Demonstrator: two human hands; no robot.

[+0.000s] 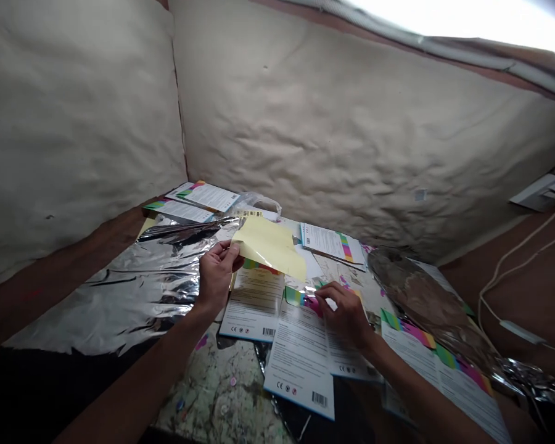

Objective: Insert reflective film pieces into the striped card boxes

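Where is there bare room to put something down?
On the speckled patch between the crinkled silver foil and the white printed card. It's crowded by the right hand, where cards overlap, and by the pale yellow sheet.

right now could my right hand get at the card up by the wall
Probably yes: the right hand is fairly near that card, with only flat papers between them. The yellow sheet in the left hand sits just off to the left.

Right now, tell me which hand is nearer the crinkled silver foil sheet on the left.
Left. The left hand is just right of the silver foil sheet, holding a pale yellow sheet; the right hand is farther right, on the printed cards.
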